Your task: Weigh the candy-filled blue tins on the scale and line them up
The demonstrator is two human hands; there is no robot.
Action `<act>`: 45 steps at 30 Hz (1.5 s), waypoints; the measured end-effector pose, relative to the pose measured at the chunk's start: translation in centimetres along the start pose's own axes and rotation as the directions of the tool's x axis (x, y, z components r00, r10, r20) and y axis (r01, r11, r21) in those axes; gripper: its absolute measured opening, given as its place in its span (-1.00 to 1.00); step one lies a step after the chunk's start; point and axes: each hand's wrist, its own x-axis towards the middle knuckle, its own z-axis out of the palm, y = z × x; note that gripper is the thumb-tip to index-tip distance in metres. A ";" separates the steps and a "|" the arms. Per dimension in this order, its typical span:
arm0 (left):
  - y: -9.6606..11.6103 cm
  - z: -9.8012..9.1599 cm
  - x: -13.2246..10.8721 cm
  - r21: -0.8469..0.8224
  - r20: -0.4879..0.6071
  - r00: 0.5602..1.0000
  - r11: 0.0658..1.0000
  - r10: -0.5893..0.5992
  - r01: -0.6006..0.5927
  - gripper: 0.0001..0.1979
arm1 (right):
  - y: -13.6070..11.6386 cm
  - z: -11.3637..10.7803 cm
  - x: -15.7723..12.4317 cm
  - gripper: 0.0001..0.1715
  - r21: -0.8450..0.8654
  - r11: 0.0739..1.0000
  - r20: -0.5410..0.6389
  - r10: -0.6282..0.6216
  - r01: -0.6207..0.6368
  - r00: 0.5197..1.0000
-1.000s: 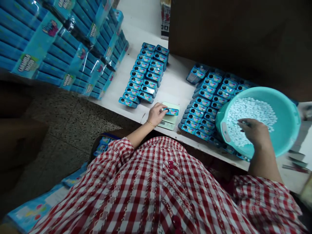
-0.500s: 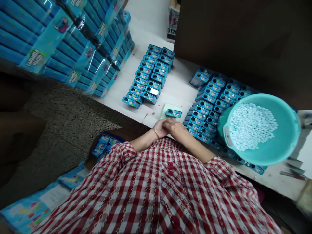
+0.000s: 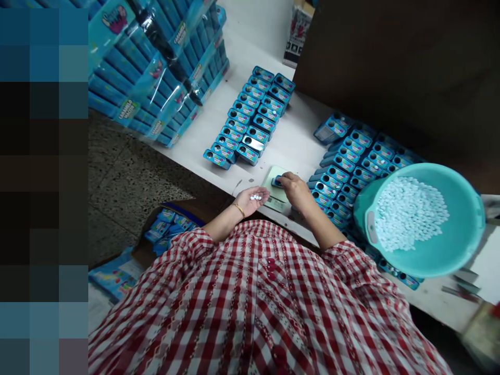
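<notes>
My left hand point(image 3: 245, 202) is palm up and slightly cupped, with a few small white candies point(image 3: 255, 197) lying in it. Just in front of it is a flat pale green scale point(image 3: 276, 171) on the table. A small blue tin point(image 3: 275, 181) with a round hole in its top is on the scale. My right hand point(image 3: 297, 191) reaches over the scale from the right, its fingertips closed on the near end of that tin and partly covering it. A large turquoise tub point(image 3: 463, 219) of white candies point(image 3: 410, 213) stands to the right.
Two rows of blue tins point(image 3: 245, 108) stand on the white table point(image 3: 300, 130) at left. More tins point(image 3: 344, 162) crowd around the tub. Plastic-wrapped packs point(image 3: 156, 78) are stacked far left. A carton of blue packets point(image 3: 166, 226) sits below the table edge. A dark panel point(image 3: 390, 67) rises behind.
My hands, together before, have come apart. My left palm has turned up, showing candies, and my right hand has moved forward onto the tin on the scale. The view has shifted slightly.
</notes>
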 end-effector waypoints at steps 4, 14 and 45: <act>0.3 -0.5 -0.3 -0.026 -0.013 1.000 1.000 0.012 -0.012 -0.73 | 0.5 0.3 0.0 -0.57 0.104 0.994 -0.054 -0.012 0.018 0.998; 0.5 -1.5 -0.3 -0.065 -0.038 0.999 0.997 0.030 -0.032 -0.76 | 0.3 -0.5 -0.1 -0.72 0.245 0.969 -0.154 0.012 0.027 0.988; 0.9 -1.0 -0.5 -0.059 0.011 0.996 0.995 0.084 -0.084 -0.76 | -3.6 -2.4 -1.2 -0.55 0.272 0.952 -0.160 -0.098 0.139 0.982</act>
